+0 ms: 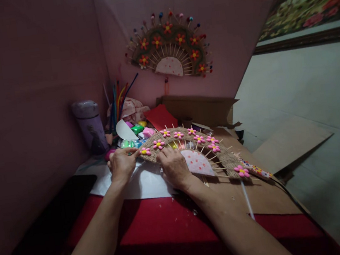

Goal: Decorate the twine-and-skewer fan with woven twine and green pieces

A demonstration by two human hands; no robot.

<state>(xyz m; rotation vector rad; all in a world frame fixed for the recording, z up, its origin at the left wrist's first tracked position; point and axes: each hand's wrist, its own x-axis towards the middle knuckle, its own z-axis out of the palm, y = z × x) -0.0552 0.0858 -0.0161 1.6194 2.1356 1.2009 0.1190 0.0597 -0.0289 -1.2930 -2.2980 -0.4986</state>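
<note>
Forearms rise from the bottom edge to the woven fan [228, 160] at mid-frame over the red surface [158, 225]: left hand [123, 163] pinches its left tip (beside a pink flower [145, 151]), right hand [175, 166] presses the band, fingers bent, grip unclear. Purple bottle [90, 127] stands further left.

Head camera — close, looking forward-down.

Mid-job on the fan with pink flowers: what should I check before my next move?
1. Left hand at the left tip of the fan, beside the end flower: ok.
2. Left hand's grip on that tip: cannot tell.
3. Right hand resting on the fan: ok.
4. Pink flowers seated along the arc: ok.
5. White stick loose by the right forearm: not ok.
</note>
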